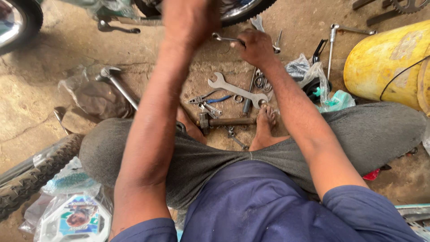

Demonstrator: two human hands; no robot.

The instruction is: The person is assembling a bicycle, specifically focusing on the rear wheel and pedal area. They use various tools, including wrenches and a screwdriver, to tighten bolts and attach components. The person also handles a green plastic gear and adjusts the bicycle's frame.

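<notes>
The right hand (256, 46) has its fingers wrapped round a small steel spanner (226, 39), held far from the body near the wheel (246, 9). It looks rigid, light and perhaps greasy, best gripped mid-shank. The left hand (190, 18) is raised and blurred; its fingers can't be made out

A slim steel spanner (227, 39) lies nearly level above the dirt floor, its ring end pointing left, its shaft gripped.
</notes>
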